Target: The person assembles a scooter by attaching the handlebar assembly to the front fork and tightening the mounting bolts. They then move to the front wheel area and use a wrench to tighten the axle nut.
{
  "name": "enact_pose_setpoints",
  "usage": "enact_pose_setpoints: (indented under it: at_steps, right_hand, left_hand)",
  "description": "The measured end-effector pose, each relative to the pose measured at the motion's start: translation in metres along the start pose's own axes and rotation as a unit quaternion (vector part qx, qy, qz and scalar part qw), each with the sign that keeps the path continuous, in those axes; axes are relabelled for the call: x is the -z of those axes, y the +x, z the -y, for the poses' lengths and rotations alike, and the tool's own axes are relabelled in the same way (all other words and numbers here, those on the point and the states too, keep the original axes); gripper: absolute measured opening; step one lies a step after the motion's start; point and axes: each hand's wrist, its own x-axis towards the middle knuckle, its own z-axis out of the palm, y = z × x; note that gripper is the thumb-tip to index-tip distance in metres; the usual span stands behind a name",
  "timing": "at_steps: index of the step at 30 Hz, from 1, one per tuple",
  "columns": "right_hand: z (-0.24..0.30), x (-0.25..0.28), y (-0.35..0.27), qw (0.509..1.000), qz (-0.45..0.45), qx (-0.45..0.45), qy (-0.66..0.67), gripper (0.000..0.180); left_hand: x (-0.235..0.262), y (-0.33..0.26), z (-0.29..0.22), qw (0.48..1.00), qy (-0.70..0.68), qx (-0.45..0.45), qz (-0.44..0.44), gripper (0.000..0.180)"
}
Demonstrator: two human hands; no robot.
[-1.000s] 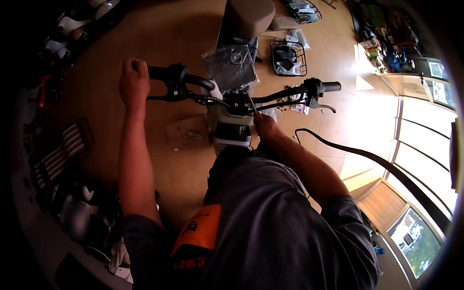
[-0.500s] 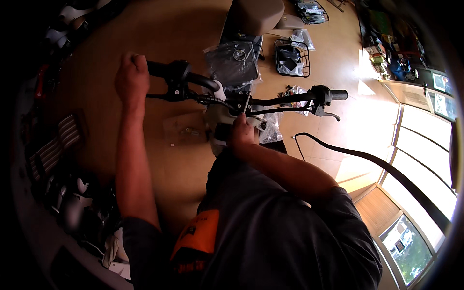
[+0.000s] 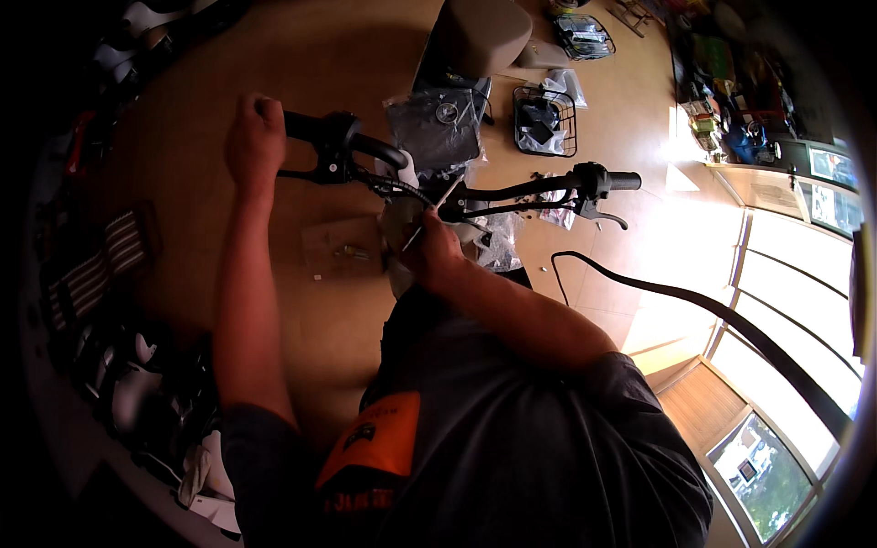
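A black handlebar (image 3: pixel 512 192) with levers and switch housings runs across in front of me. At its far left end, my left hand (image 3: pixel 256 151) is closed around the black grip (image 3: pixel 300 126). My right hand (image 3: pixel 435 248) is closed on a thin silver rod-shaped tool (image 3: pixel 447 194) at the middle of the handlebar. The tool slants up and to the right from my fingers toward the stem area; its tip is too small to make out. Beside it on the left, a white piece (image 3: pixel 406 169) sits against the bar. My forearm and hand partly cover the pale body below.
Beyond the handlebar are a plastic-wrapped dark panel (image 3: pixel 437 132), a beige seat (image 3: pixel 480 36) and a black wire basket (image 3: pixel 545 121) with dark parts. A black strap (image 3: pixel 676 289) curves across the right. Several white-and-black vehicles (image 3: pixel 137 384) stand at lower left. Glass doors (image 3: pixel 786 301) are at right.
My right hand has shifted left, and the silver tool has swung from nearly upright to a stronger slant. My left hand stays on the grip. The whole view has shifted slightly.
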Motion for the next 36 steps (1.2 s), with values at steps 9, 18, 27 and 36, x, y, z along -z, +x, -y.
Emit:
enact_pose_setpoints:
  at_steps: [9, 18, 27, 36]
  right_hand:
    - [0.031, 0.016, -0.04, 0.982, -0.018, -0.016, -0.187, 0.038]
    - [0.077, 0.025, -0.064, 0.866, -0.187, 0.018, -0.463, 0.043]
    - [0.109, 0.06, -0.046, 0.783, -0.17, -0.016, -0.598, 0.055]
    - [0.123, 0.052, -0.052, 0.871, -0.162, -0.105, -0.451, 0.042]
  left_hand:
    - [0.001, 0.003, -0.002, 1.0, -0.014, -0.004, 0.018, 0.04]
    - [0.0, 0.005, 0.002, 1.0, -0.016, 0.005, 0.013, 0.042]
    - [-0.003, 0.005, 0.002, 1.0, -0.016, -0.008, 0.003, 0.042]
    - [0.002, 0.003, -0.004, 1.0, -0.02, 0.012, 0.022, 0.043]
